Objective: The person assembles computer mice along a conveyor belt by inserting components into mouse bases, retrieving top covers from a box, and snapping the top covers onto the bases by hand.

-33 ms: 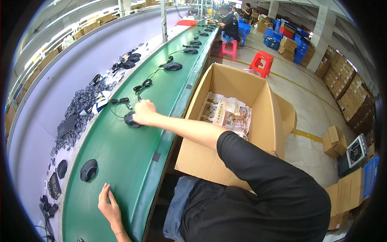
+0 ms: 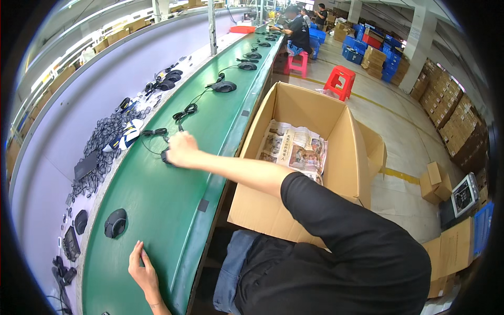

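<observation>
My right hand reaches across the green conveyor belt, closed over a black computer mouse. Most of that mouse is hidden under the hand. Its bundled cable lies on the belt just beyond. Lower down, my left hand is held over the belt with its fingers drawn together, and nothing shows between them. A second black mouse rests a little past its fingertips, touched by neither hand.
More corded mice line the belt farther up. Small dark parts are heaped on the ledge at left. An opened cardboard box with newspaper inside stands to the right of the belt. Behind it is a red stool; a co-worker sits farther off.
My right hand has shifted slightly left and covers more of the mouse. The left hand has hardly moved.
</observation>
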Tool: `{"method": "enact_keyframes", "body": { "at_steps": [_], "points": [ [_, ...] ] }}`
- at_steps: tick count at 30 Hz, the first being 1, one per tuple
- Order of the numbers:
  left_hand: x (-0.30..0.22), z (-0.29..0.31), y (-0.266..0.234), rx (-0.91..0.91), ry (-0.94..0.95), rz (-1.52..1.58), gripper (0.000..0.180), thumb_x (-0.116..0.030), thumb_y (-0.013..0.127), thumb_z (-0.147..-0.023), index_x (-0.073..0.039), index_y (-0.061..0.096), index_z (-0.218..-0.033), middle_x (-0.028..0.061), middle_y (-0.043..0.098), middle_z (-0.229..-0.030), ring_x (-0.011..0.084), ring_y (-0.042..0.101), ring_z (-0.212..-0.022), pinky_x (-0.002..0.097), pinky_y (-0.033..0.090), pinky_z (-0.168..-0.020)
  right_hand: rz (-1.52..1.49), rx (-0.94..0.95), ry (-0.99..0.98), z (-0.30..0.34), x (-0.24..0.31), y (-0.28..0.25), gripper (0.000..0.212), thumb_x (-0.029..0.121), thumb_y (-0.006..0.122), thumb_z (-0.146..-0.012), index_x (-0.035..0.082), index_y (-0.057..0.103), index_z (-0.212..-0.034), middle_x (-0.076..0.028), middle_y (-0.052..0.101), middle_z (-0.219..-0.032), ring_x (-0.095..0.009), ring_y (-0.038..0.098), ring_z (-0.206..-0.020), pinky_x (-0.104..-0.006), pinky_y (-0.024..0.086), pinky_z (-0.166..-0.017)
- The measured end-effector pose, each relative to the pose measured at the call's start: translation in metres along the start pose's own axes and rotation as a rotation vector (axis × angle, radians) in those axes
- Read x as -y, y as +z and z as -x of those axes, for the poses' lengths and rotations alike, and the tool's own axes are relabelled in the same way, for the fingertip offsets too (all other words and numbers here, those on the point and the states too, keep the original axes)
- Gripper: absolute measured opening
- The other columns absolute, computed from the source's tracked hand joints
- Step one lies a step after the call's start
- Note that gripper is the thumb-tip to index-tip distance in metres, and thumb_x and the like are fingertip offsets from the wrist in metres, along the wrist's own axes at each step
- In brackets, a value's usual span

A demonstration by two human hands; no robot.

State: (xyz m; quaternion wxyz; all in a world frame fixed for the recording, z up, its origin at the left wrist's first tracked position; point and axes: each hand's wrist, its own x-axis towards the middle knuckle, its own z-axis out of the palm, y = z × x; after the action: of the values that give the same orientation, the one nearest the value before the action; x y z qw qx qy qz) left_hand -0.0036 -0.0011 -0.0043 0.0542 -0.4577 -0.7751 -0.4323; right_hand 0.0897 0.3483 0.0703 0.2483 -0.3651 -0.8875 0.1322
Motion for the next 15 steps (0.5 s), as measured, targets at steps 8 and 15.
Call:
{"method": "enact_keyframes", "body": {
  "at_steps": [8,15],
  "points": [
    [0.008,0.023,-0.010,-0.037,-0.164,-0.006,0.021,0.001,0.053,-0.093,0.005,0.066,-0.109,0.0161,0.069,-0.103,0.0254,0.067,-0.095,0.0333,0.050,-0.087,-0.406,0.386,-0.666,0.060,0.132,0.078,0.053,0.035,0.073,-0.076,0.002,0.059,-0.115,-0.023,0.065,-0.107,-0.038,0.060,-0.105,-0.0481,0.049,-0.090],
    [0.005,-0.004,-0.006,-0.133,-0.178,0.001,0.017,-0.009,0.060,-0.091,-0.001,0.070,-0.103,0.0175,0.070,-0.098,0.0278,0.069,-0.089,0.0334,0.052,-0.081,-0.431,0.111,-0.741,0.077,0.148,0.130,0.051,0.026,0.077,-0.069,0.004,0.061,-0.112,-0.016,0.063,-0.113,-0.036,0.058,-0.102,-0.0451,0.047,-0.089]
  ]
}}
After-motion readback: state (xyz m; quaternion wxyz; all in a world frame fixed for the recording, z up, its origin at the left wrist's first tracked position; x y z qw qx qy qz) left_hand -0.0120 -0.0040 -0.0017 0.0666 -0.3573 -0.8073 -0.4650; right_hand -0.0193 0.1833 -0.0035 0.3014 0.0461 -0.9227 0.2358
